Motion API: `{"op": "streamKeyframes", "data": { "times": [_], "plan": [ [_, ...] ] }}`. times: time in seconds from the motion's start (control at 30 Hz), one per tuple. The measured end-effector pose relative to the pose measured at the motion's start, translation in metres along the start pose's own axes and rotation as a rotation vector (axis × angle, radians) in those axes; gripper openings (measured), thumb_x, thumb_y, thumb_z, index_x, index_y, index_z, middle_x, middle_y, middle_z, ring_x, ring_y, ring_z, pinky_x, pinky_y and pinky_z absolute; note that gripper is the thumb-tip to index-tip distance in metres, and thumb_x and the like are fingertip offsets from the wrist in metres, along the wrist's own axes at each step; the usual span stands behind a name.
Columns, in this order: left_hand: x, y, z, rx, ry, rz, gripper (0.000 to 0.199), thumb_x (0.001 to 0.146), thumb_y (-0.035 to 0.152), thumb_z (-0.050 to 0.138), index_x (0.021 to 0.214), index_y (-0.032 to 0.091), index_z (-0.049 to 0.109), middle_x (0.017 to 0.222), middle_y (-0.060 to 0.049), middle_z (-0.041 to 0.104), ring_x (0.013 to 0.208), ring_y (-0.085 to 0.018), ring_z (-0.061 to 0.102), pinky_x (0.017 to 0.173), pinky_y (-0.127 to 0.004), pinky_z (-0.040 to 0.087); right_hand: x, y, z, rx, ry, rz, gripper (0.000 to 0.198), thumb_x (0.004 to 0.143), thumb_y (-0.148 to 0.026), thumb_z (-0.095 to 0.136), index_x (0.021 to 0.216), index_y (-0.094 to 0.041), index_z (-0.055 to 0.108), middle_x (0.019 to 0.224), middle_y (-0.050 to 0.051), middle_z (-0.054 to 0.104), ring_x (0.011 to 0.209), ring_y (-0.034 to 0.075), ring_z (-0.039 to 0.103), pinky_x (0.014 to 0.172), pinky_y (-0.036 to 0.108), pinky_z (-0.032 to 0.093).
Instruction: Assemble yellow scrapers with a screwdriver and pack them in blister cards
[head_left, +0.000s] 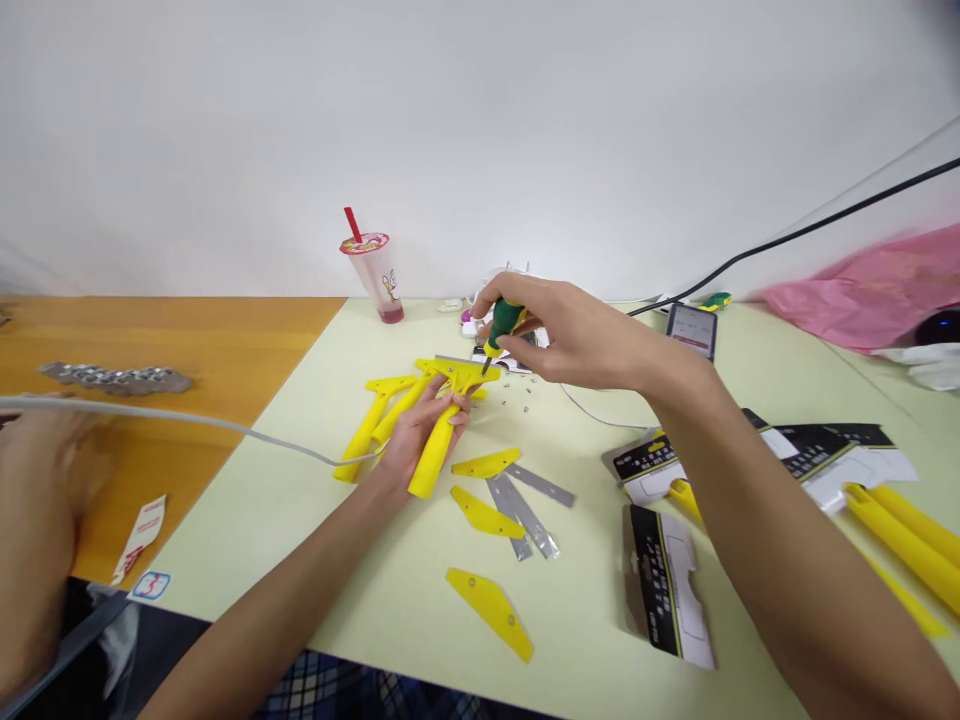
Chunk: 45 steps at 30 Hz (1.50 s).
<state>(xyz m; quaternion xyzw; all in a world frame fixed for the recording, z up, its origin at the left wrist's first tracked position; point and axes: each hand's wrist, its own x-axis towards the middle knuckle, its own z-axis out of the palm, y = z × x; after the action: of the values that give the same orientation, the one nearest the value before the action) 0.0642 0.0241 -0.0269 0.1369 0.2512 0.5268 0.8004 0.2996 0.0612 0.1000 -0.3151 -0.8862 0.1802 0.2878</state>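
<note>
My left hand (417, 432) is closed around a yellow scraper (435, 452), its wide head tilted up and away from me. In my right hand (574, 330) is a screwdriver (504, 322) with a green and yellow handle, its tip down at the right end of the scraper head. Two more yellow scrapers lie just left of my left hand, one being this scraper (364, 435). Small screws (526, 408) are scattered beyond the hands. Nearer me are yellow cover plates (491, 612) and thin grey blades (529, 515).
A cup with a red straw (379, 275) stands near the wall. Black and white packaging cards (667, 585), more yellow handles (907, 530) and a phone (691, 330) lie to the right. A grey cable (247, 430) crosses the left side, where another person's arm (37, 540) rests.
</note>
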Motion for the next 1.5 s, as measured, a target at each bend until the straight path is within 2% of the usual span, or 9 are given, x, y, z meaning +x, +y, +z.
{"op": "streamKeyframes", "data": {
  "times": [0.1, 0.23, 0.47, 0.7, 0.93, 1.13, 1.23, 1.37, 1.5],
  "plan": [
    [-0.001, 0.000, 0.002, -0.007, 0.022, 0.003, 0.054, 0.087, -0.001, 0.069, 0.133, 0.025, 0.058, 0.134, -0.012, 0.065, 0.082, -0.008, 0.067, 0.066, -0.016, 0.052, 0.002, 0.005, 0.001, 0.015, 0.043, 0.000, 0.020, 0.101, -0.030, 0.067, 0.120, -0.026, 0.067, 0.117, 0.007, 0.076, 0.096, 0.025, 0.069, 0.086, 0.040, 0.053],
    [-0.004, -0.004, 0.005, -0.020, 0.041, -0.042, 0.053, 0.087, -0.003, 0.069, 0.131, 0.024, 0.058, 0.134, -0.013, 0.064, 0.083, -0.008, 0.066, 0.066, -0.015, 0.051, 0.004, 0.011, 0.006, -0.005, 0.083, 0.021, 0.020, 0.103, -0.036, 0.068, 0.121, -0.026, 0.065, 0.105, 0.006, 0.076, 0.087, 0.025, 0.068, 0.082, 0.040, 0.052],
    [-0.002, -0.005, 0.004, -0.022, 0.044, -0.058, 0.052, 0.087, -0.002, 0.071, 0.131, 0.024, 0.059, 0.136, -0.014, 0.063, 0.082, -0.008, 0.066, 0.065, -0.015, 0.050, 0.000, 0.005, 0.000, 0.105, 0.009, 0.039, 0.025, 0.104, -0.028, 0.060, 0.129, -0.027, 0.062, 0.131, 0.010, 0.073, 0.105, 0.026, 0.069, 0.091, 0.044, 0.057],
    [-0.003, -0.006, 0.004, -0.069, 0.053, -0.091, 0.055, 0.087, -0.003, 0.070, 0.134, 0.023, 0.058, 0.132, -0.015, 0.064, 0.081, -0.008, 0.066, 0.064, -0.016, 0.051, 0.003, 0.014, 0.007, 0.018, 0.127, 0.040, 0.024, 0.101, -0.043, 0.074, 0.114, -0.024, 0.066, 0.106, 0.006, 0.078, 0.090, 0.024, 0.072, 0.083, 0.038, 0.055],
    [-0.004, -0.005, 0.007, -0.117, 0.118, -0.077, 0.052, 0.085, -0.006, 0.069, 0.127, 0.023, 0.057, 0.129, -0.016, 0.065, 0.080, -0.009, 0.067, 0.064, -0.016, 0.052, 0.001, 0.007, 0.011, 0.054, 0.026, -0.006, 0.040, 0.103, -0.026, 0.061, 0.144, -0.027, 0.057, 0.139, 0.011, 0.070, 0.118, 0.028, 0.071, 0.096, 0.043, 0.058],
    [-0.005, -0.006, 0.010, -0.102, 0.103, -0.063, 0.050, 0.086, -0.005, 0.069, 0.126, 0.022, 0.058, 0.123, -0.014, 0.066, 0.079, -0.009, 0.068, 0.063, -0.015, 0.052, 0.001, 0.009, 0.011, -0.004, 0.122, -0.024, 0.021, 0.106, -0.038, 0.067, 0.122, -0.026, 0.066, 0.122, 0.008, 0.077, 0.101, 0.026, 0.073, 0.088, 0.040, 0.058],
    [-0.004, -0.009, 0.009, -0.074, 0.093, -0.067, 0.049, 0.086, -0.004, 0.070, 0.125, 0.023, 0.058, 0.122, -0.013, 0.067, 0.079, -0.010, 0.068, 0.063, -0.016, 0.052, 0.001, 0.010, 0.012, -0.018, 0.110, -0.031, 0.022, 0.105, -0.033, 0.066, 0.125, -0.026, 0.063, 0.119, 0.008, 0.077, 0.099, 0.025, 0.072, 0.088, 0.040, 0.057],
    [-0.002, -0.008, 0.006, -0.062, 0.097, -0.036, 0.047, 0.084, -0.005, 0.071, 0.121, 0.022, 0.058, 0.117, -0.011, 0.067, 0.081, -0.010, 0.069, 0.062, -0.015, 0.051, 0.001, 0.005, 0.008, 0.059, 0.018, -0.035, 0.031, 0.102, -0.021, 0.061, 0.132, -0.027, 0.060, 0.129, 0.009, 0.075, 0.107, 0.025, 0.072, 0.091, 0.041, 0.058],
    [-0.002, -0.005, 0.005, -0.061, 0.066, -0.002, 0.046, 0.085, -0.004, 0.072, 0.120, 0.023, 0.059, 0.113, -0.008, 0.066, 0.082, -0.011, 0.069, 0.063, -0.015, 0.051, 0.004, 0.000, 0.009, 0.077, 0.057, -0.037, 0.021, 0.103, -0.028, 0.068, 0.124, -0.027, 0.065, 0.120, 0.006, 0.078, 0.094, 0.022, 0.073, 0.086, 0.038, 0.059]
  ]
}}
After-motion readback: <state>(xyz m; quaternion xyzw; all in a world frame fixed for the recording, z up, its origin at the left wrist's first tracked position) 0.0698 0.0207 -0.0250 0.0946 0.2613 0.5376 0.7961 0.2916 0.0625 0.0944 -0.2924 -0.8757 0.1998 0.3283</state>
